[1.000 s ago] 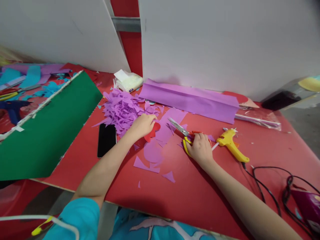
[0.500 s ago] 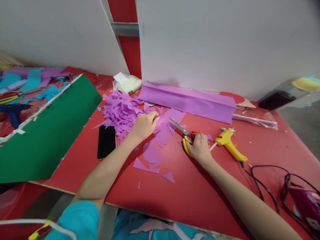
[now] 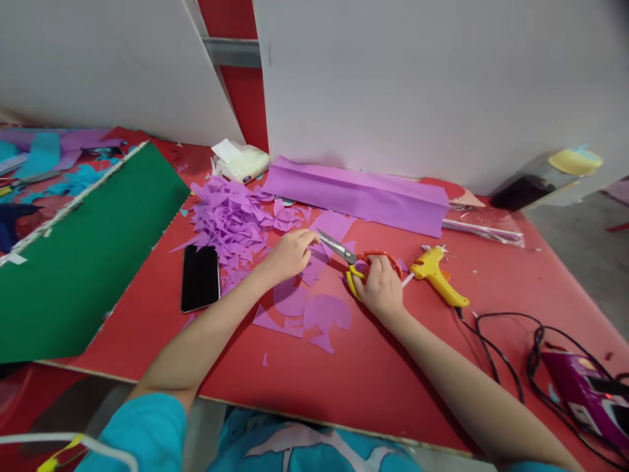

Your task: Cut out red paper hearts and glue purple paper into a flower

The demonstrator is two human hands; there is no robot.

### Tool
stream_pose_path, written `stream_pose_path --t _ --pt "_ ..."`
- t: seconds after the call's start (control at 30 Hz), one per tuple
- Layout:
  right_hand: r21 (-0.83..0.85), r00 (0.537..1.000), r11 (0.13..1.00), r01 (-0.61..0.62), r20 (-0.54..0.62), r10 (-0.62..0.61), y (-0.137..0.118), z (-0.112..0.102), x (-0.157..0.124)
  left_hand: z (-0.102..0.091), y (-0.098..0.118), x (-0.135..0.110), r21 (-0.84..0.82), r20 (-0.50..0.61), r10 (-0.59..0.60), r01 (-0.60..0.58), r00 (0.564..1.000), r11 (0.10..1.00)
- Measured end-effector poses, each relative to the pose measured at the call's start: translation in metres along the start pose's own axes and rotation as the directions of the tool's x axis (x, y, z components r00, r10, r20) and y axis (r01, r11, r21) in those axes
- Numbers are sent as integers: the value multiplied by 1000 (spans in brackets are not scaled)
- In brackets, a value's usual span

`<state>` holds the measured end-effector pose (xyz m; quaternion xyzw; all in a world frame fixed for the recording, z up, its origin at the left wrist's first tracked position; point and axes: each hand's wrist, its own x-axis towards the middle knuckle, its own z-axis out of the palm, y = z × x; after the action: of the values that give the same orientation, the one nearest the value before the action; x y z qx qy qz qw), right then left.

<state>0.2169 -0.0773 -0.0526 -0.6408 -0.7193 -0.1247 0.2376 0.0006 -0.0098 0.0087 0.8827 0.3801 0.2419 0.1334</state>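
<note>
Gripping the scissors (image 3: 348, 255), the right hand (image 3: 378, 283) has its fingers curled around the red and yellow handles, the blades pointing toward the left hand (image 3: 293, 252). That hand's fingers are bent and drawn in toward the thumb, right by the blade tips; whether they touch the metal or pinch a scrap cannot be told. The scissors lie low over the red worktop (image 3: 344, 387), between the left hand and a yellow glue gun (image 3: 435, 272).

Flat purple paper pieces lie beneath and in front of the hands, among them a lobed cutout (image 3: 327, 312) on the near side. Beyond the left forearm, a heap of purple cut shapes (image 3: 226, 216) spreads beside a black phone (image 3: 200, 280). Farther back, a folded purple sheet (image 3: 354, 196) lies along the white panel (image 3: 417, 85), with a tissue pack (image 3: 246, 164) at its left end. A green board (image 3: 98, 262) slants across the left side.
</note>
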Motion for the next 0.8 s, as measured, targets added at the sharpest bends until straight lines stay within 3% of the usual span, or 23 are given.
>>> stream_pose_path --t 0.1,0.23,0.57,0.8 --pt "-8 998 999 47 -33 -47 -1 -2 0 0 2 0 149 -134 96 -76 986 986" --pt "14 996 997 80 -48 -80 -3 -5 1 0 8 0 337 -187 138 -68 973 939" --pt "24 986 985 169 -6 -169 -7 -14 6 2 5 -1 350 -105 127 -83 986 933" --pt "10 990 990 139 33 -140 -8 -15 5 4 4 -1 286 0 123 -118 992 951"
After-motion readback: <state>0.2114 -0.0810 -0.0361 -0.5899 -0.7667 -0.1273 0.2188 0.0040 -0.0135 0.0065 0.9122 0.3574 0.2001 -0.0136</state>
